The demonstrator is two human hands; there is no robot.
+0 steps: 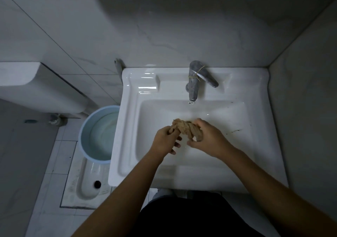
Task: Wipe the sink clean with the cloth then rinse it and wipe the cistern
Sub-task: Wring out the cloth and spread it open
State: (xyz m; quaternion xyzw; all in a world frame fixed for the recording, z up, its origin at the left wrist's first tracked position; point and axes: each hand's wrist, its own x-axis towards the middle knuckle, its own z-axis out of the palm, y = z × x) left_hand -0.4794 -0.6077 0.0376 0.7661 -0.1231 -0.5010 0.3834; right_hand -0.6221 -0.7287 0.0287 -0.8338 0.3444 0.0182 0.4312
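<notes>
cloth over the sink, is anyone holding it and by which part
Yes. Both hands hold the twisted tan cloth above the sink basin: the left hand grips its left end, and the right hand grips its right end.

1. Cloth (186, 127), held between left hand (164, 140) and right hand (207, 136): plain tan-beige.
2. Sink (127, 127): glossy white; brown smears (235, 131) just right of the right hand.
3. Tap (194, 83), beyond the hands: dull grey metal; yellowish band (197, 74) around it.
4. Bucket (85, 127), left of the left hand: pale blue.
5. Cistern (27, 83), far left: white.
6. Wall (164, 36), beyond the hands: pale grey, faint darker veining.
7. Floor tiles (60, 154), left: white, dark joints.
</notes>
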